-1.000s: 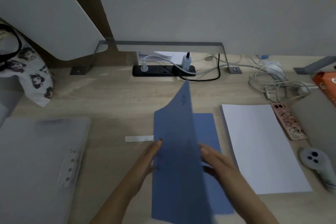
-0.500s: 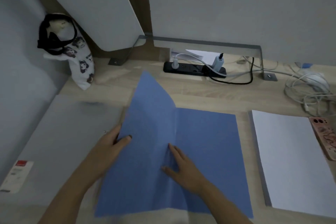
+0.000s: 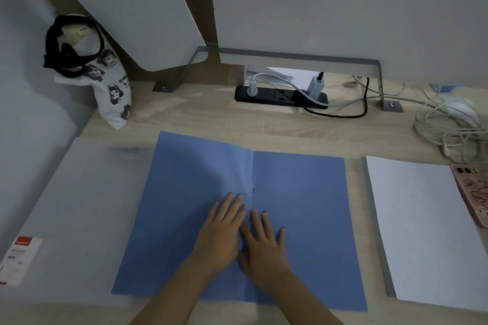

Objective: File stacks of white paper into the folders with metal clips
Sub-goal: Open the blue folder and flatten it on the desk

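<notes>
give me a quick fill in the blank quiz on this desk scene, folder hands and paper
1. The blue folder lies ____ on the desk, both halves flat.
2. The left hand and right hand press down along the folder's ____.
3. The stack of white paper sits to the ____ of the folder.
4. The phone lies at the paper stack's ____ edge.

Missing words: open; crease; right; right

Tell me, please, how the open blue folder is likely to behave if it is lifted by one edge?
The blue folder looks like thin card, so it would probably sag and bend at its centre crease. Its left leaf bulges slightly near the fold, so it may spring partly shut once both hands, left hand and right hand, stop pressing it flat. It is likely light and may slide easily on the desk.
</notes>
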